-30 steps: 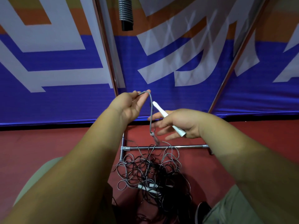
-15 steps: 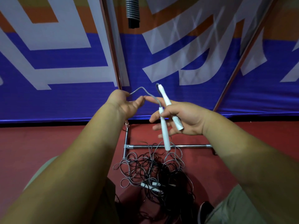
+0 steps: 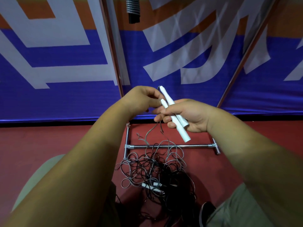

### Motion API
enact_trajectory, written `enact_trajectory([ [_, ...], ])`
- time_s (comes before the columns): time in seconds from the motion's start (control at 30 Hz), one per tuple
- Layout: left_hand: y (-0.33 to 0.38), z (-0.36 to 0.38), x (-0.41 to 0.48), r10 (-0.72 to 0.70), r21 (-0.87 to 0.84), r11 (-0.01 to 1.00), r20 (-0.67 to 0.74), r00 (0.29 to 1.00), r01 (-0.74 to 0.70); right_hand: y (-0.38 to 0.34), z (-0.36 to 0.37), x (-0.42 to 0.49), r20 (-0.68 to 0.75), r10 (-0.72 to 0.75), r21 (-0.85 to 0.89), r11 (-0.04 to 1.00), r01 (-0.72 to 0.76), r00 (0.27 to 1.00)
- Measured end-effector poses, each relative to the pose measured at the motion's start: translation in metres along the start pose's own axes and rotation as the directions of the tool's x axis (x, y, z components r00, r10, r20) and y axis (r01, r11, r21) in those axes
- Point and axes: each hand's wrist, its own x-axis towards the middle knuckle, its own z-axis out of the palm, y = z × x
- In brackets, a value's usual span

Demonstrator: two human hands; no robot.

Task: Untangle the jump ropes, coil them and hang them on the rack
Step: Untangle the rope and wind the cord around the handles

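Observation:
My right hand (image 3: 185, 115) grips two white jump-rope handles (image 3: 176, 119) side by side, tips pointing up and left. My left hand (image 3: 141, 99) pinches the grey cord right at the handle tips. From there the grey cord (image 3: 150, 134) hangs down into a tangled pile of grey and black ropes (image 3: 154, 169) on the red floor, where further white handles (image 3: 151, 185) lie. The chrome rack's base bar (image 3: 170, 146) lies just behind the pile, and its uprights (image 3: 114, 59) rise along the banner.
A blue, white and orange banner (image 3: 57, 66) covers the wall behind the rack. A grey ribbed grip (image 3: 133, 9) hangs at the top centre. My knees (image 3: 237, 207) and a dark shoe (image 3: 206, 210) frame the pile below.
The second handle, which hung from the cord, now lies beside the first in my right hand. My left hand slid along the cord to the handle tips.

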Motion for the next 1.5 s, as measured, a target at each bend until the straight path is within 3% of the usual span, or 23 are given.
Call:
enact_trajectory([
  [0.17, -0.012, 0.002, 0.012, 0.001, -0.039, 0.999, -0.241, 0.971, -0.011, 0.004, -0.004, 0.002, -0.046, 0.028, -0.120, 0.992, -0.034, 0.999],
  [0.33, -0.007, 0.009, 0.009, 0.130, 0.034, 0.991, -0.170, 0.977, -0.126, 0.005, -0.003, 0.003, -0.076, 0.022, -0.146, 0.989, -0.033, 0.997],
  [0.5, -0.008, 0.011, 0.012, 0.066, 0.001, 0.998, -0.256, 0.964, -0.068, 0.004, 0.002, 0.003, -0.144, -0.030, -0.219, 0.976, -0.003, 0.989],
  [0.57, -0.008, 0.012, 0.013, 0.036, -0.023, 0.999, -0.311, 0.950, -0.045, 0.003, 0.002, 0.005, -0.226, -0.108, -0.427, 0.904, 0.001, 0.968],
  [0.67, -0.007, 0.013, 0.013, -0.012, -0.064, 0.998, -0.366, 0.931, -0.013, 0.004, -0.001, 0.007, -0.330, -0.311, -0.745, 0.665, -0.044, 0.891],
  [0.77, -0.003, 0.014, 0.012, -0.042, -0.094, 0.996, -0.366, 0.930, 0.008, 0.007, -0.001, 0.008, -0.324, -0.441, -0.880, 0.465, -0.096, 0.837],
  [0.87, 0.001, 0.018, 0.011, -0.063, -0.107, 0.994, -0.369, 0.927, 0.025, 0.011, -0.002, 0.011, -0.323, -0.483, -0.908, 0.400, -0.123, 0.814],
  [0.97, 0.004, 0.019, 0.010, -0.098, -0.142, 0.988, -0.337, 0.936, 0.052, 0.012, -0.005, 0.013, -0.340, -0.517, -0.911, 0.387, -0.139, 0.786],
  [1.13, 0.014, 0.007, 0.006, -0.087, -0.356, 0.934, -0.146, 0.985, 0.030, 0.002, -0.012, 0.011, -0.370, -0.573, -0.891, 0.441, -0.105, 0.731],
  [1.4, 0.008, -0.030, -0.006, 0.108, -0.071, 0.992, 0.036, 0.993, -0.106, -0.004, -0.006, 0.006, -0.397, -0.584, -0.843, 0.536, -0.030, 0.708],
  [1.5, 0.006, -0.030, -0.006, 0.130, -0.103, 0.987, 0.103, 0.986, -0.119, -0.005, -0.006, 0.004, -0.408, -0.573, -0.819, 0.574, -0.008, 0.711],
])
